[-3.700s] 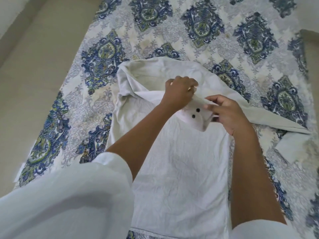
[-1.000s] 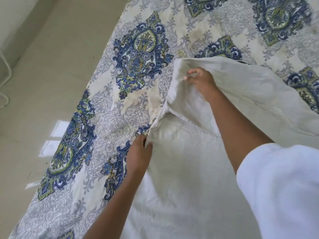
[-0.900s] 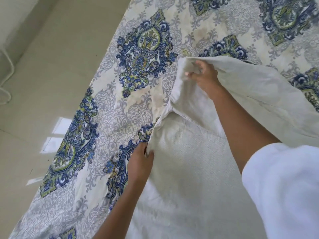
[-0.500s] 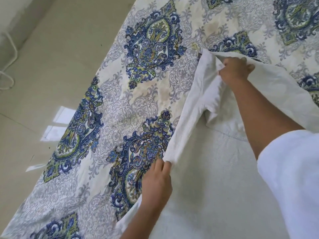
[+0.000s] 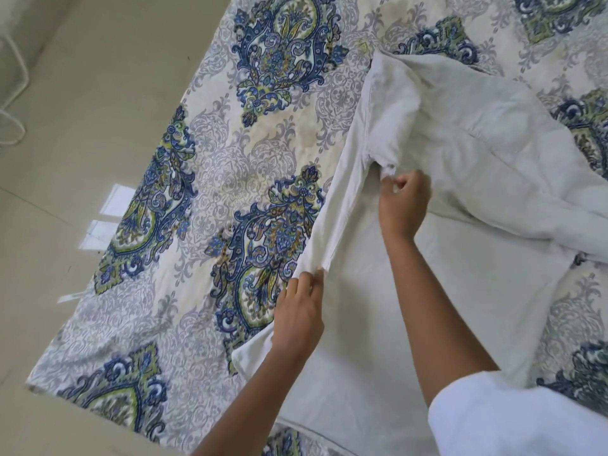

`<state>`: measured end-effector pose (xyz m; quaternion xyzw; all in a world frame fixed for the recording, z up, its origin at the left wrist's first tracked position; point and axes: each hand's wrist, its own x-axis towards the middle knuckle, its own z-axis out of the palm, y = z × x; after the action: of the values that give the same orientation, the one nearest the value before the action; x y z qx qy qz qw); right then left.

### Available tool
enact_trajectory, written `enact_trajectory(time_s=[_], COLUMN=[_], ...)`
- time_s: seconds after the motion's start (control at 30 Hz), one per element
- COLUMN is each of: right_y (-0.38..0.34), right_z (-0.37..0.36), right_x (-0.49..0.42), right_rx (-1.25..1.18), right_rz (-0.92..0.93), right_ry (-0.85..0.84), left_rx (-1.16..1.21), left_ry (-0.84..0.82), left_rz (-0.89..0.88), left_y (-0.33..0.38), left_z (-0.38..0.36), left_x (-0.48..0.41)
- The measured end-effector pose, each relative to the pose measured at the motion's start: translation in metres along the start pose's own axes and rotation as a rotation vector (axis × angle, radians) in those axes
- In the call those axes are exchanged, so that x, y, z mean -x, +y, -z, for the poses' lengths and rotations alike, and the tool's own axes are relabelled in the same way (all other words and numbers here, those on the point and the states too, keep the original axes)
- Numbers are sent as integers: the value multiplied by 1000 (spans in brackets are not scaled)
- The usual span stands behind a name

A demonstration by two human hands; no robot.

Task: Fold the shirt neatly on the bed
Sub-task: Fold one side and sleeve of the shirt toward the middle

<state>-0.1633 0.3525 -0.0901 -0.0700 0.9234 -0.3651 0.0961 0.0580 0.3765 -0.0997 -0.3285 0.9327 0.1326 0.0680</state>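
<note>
A white shirt (image 5: 460, 291) lies spread on the patterned bed sheet (image 5: 230, 159), its upper part bunched and folded over at the right. My left hand (image 5: 301, 311) pinches the shirt's left side edge, which is lifted and turned inward. My right hand (image 5: 403, 202) is higher up at the armpit seam, its fingers curled on a small tuck of cloth. The sleeve runs up and to the right from there in loose folds.
The bed's left edge (image 5: 98, 324) drops to a beige tiled floor (image 5: 65, 143). A white cord or wire (image 5: 13, 77) loops on the floor at the far left. White sleeves cover my upper arms at the bottom right.
My right hand has left the shoulder fold and come down to the armpit seam. My left hand has slid down the side edge and folded it inward.
</note>
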Motion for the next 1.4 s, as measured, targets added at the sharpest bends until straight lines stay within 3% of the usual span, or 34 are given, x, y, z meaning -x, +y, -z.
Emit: enact_trajectory(time_s=[0.1, 0.17, 0.33, 0.43, 0.57, 0.63, 0.77, 0.93, 1.0, 1.07, 1.2, 1.3, 1.4], right_y=[6, 11, 24, 20, 20, 27, 48, 59, 66, 71, 69, 66, 64], right_z=[-14, -16, -4, 7, 20, 26, 38, 46, 48, 50, 54, 59, 62], right_x=[33, 42, 43, 59, 111, 128, 145, 166, 167, 168, 174, 171, 173], right_rx=[-111, -185, -276, -322, -186, -142, -241, -134, -82, -10, 101, 182, 336], right_rz=[-309, -378, -509, -560, -642, -689, -722, -616, -658, -684, -736, -741, -704], right_ry=[-406, -469, -423, -630, -942, -920, -718, -850, -797, -765, -878, -986, -1084], left_rx=[6, -3, -85, -99, -152, -149, -108, -105, -82, -24, 190, 398, 637], left_ry=[-10, -19, -54, -35, -21, -25, -19, -38, -84, -119, -118, -72, -224], left_rz=[-15, 1, 140, 137, 23, -43, -125, -193, -216, -133, 56, 413, 636], left_y=[5, 5, -22, -33, -25, -19, -5, 4, 0, -9, -15, -17, -28], left_z=[0, 1, 5, 3, 4, 4, -3, -18, -23, -24, -15, -14, -15], left_x=[4, 11, 64, 104, 142, 155, 167, 174, 180, 183, 180, 159, 134])
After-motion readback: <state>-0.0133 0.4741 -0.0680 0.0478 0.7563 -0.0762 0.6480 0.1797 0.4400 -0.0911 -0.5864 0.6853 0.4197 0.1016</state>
